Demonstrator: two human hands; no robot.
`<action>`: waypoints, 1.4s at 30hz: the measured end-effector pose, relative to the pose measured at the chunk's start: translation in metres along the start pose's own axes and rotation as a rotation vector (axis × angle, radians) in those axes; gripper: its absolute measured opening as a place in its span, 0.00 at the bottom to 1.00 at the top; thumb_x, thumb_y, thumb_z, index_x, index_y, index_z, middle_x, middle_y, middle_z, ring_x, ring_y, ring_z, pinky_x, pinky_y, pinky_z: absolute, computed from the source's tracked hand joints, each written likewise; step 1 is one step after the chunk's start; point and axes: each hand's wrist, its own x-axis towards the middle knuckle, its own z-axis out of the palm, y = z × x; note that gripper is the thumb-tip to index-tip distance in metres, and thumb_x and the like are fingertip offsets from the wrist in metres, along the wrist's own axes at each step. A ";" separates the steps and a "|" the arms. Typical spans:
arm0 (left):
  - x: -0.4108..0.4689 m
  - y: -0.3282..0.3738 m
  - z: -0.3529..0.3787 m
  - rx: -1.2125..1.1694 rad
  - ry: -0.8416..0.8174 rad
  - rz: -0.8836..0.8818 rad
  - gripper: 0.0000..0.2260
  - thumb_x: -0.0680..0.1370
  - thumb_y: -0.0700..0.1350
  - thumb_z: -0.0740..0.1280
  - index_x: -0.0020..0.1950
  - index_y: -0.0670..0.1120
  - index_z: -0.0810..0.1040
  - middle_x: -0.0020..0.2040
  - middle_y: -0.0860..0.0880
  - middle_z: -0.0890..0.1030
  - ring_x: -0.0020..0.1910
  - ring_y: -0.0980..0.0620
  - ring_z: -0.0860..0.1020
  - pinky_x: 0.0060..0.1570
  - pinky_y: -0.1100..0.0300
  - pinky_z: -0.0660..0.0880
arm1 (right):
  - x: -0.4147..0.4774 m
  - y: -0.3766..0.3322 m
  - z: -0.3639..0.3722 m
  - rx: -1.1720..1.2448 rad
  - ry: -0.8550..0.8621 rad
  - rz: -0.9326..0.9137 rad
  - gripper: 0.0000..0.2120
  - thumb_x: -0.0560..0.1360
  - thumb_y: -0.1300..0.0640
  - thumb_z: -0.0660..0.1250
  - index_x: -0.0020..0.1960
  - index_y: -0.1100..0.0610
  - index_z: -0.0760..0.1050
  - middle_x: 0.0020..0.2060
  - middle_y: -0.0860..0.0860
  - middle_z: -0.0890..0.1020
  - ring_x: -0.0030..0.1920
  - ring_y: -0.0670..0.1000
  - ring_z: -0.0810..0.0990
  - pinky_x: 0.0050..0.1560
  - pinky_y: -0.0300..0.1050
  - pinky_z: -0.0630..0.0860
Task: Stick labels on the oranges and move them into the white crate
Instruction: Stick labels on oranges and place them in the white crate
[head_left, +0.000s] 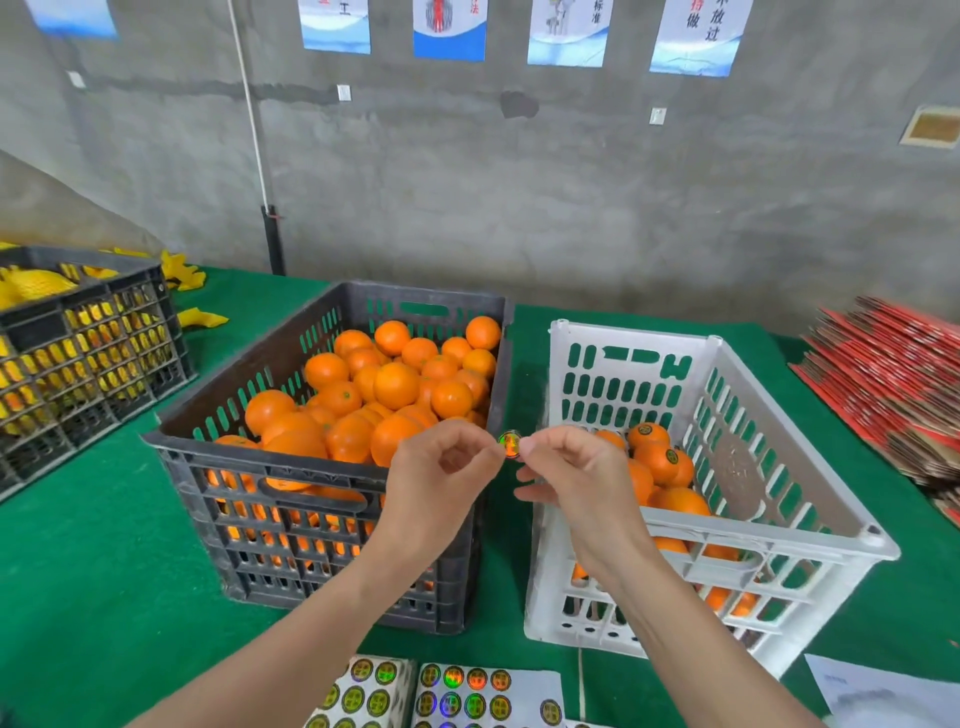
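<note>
A dark grey crate (223, 457) in the middle of the green table is heaped with unlabelled oranges (396, 385). To its right stands the white crate (810, 499), holding several oranges with round labels (658, 460) on its floor. Both hands are raised between the two crates. My left hand (441, 478) and my right hand (576, 478) pinch one small round holographic label (510, 443) between their fingertips, from either side. Neither hand holds an orange.
Sheets of round stickers (457, 693) lie at the table's near edge. A black crate (78, 353) with yellow net-wrapped fruit stands at the far left. Red flat cartons (893, 384) are stacked at the right. White paper (883, 696) lies at the bottom right.
</note>
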 end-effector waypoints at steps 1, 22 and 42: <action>0.002 -0.001 -0.003 0.001 -0.019 -0.002 0.09 0.75 0.39 0.70 0.37 0.51 0.80 0.33 0.56 0.80 0.33 0.61 0.75 0.36 0.71 0.71 | 0.002 0.001 0.002 -0.010 0.010 -0.021 0.07 0.74 0.65 0.67 0.38 0.60 0.79 0.30 0.48 0.80 0.32 0.43 0.79 0.33 0.37 0.77; 0.102 -0.041 -0.063 0.114 -0.228 -0.510 0.21 0.72 0.48 0.73 0.63 0.50 0.73 0.57 0.46 0.77 0.53 0.48 0.77 0.40 0.57 0.78 | 0.016 0.006 -0.005 -0.163 -0.029 -0.021 0.08 0.76 0.63 0.63 0.40 0.57 0.77 0.35 0.50 0.81 0.37 0.42 0.80 0.40 0.34 0.77; 0.017 0.020 -0.007 -1.087 -0.355 -0.562 0.43 0.59 0.41 0.79 0.71 0.40 0.68 0.63 0.37 0.77 0.53 0.40 0.80 0.55 0.44 0.78 | -0.002 -0.030 -0.028 -0.278 -0.250 -0.229 0.08 0.74 0.63 0.67 0.37 0.54 0.76 0.54 0.48 0.75 0.52 0.37 0.73 0.46 0.28 0.71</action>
